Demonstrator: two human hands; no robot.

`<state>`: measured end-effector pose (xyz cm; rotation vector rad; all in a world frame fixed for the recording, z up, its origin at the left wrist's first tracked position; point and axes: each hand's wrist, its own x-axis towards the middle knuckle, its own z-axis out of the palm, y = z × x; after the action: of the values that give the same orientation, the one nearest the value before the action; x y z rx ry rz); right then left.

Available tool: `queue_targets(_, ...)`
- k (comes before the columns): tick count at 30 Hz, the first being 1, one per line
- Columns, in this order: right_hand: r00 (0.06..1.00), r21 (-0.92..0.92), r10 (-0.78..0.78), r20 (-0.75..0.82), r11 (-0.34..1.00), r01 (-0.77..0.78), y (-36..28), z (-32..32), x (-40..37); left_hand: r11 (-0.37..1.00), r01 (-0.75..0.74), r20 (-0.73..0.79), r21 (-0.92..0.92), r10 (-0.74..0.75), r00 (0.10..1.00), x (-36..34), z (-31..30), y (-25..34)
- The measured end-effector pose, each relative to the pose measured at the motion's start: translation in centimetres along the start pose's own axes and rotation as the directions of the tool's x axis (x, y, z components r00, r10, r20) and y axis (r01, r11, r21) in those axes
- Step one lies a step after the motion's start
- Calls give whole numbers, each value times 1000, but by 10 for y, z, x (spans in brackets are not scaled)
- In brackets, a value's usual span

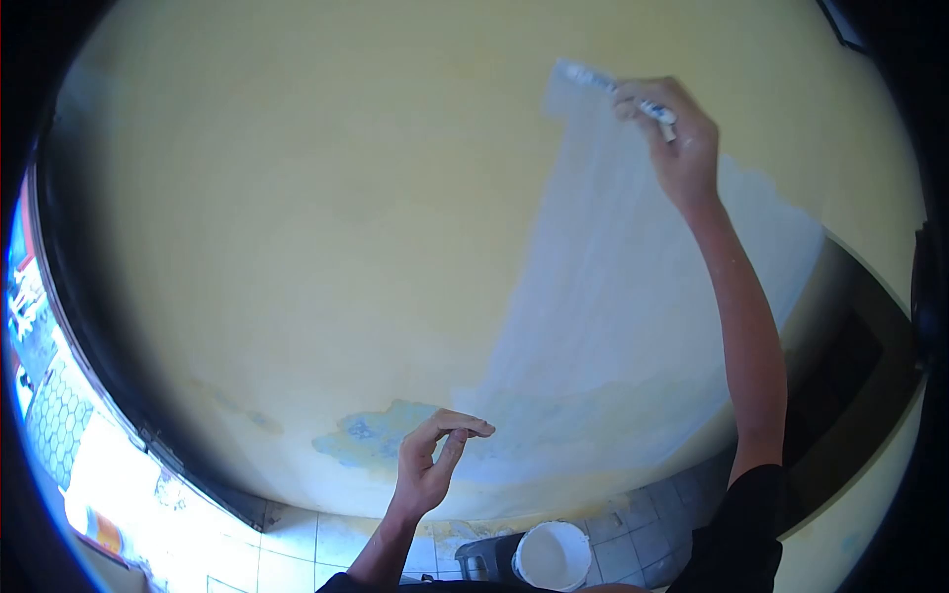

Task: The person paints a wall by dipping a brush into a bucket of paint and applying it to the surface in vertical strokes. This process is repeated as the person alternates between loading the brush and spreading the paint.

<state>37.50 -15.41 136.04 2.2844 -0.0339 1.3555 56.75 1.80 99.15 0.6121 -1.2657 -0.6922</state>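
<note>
My right hand [672, 124] is raised high on the right, closed around the handle of a paintbrush [591, 78]. The brush head points left and touches the wall at the upper end of a whitish painted area [603, 257]. Around that area the wall [346, 198] is pale yellow. Low in the view, my left hand [435, 460] is held up in front of the wall, its fingers stretched out to the right and the thumb close below them. Nothing shows in it. Just behind it is a bluish, peeled-looking patch [366, 433] of wall.
A white bucket [553, 556] stands at the bottom, beside a dark grey object [482, 560] that is partly hidden. Tiled floor [633, 534] runs along the wall's foot. A dark recess or opening [850, 385] lies at right, and a bright opening [59, 415] at left.
</note>
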Motion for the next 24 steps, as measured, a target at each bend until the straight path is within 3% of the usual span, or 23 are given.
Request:
queue_targets(2, 992, -13, -97, 85, 995, 98, 0, 11, -7, 1000, 11, -38, -26, -12, 999, -2, 5, 3)
queue_targets(5, 966, 306, 142, 215, 930, -205, -22, 17, -11, 1000, 4, -51, -19, -5, 999, -1, 8, 6)
queue_targets(9, 994, 255, 45, 100, 964, -69, -15, 22, 16, 1000, -29, -1, -8, 29, 1000, 2, 1, 3)
queue_targets(12, 999, 107, -26, -46, 994, 31, -8, 26, 32, 999, -50, 1, 5, 50, 999, 1, 1, 4)
queue_targets(15, 996, 34, -29, 81, 999, 26, 4, 41, 6, 999, -53, 1, 4, 53, 999, 0, -1, 9)
queue_targets(18, 957, 115, -47, 286, 993, 14, -24, 51, -37, 997, -71, -8, 10, 71, 997, 3, -1, 14)
queue_targets(21, 844, 281, 151, 514, 900, -332, -46, 55, -62, 997, -75, -38, 2, 75, 996, 2, 5, 15)
queue_targets(24, 903, 254, 215, 373, 912, -322, -23, 54, -53, 997, -75, -68, -17, 74, 995, -3, 9, 11)
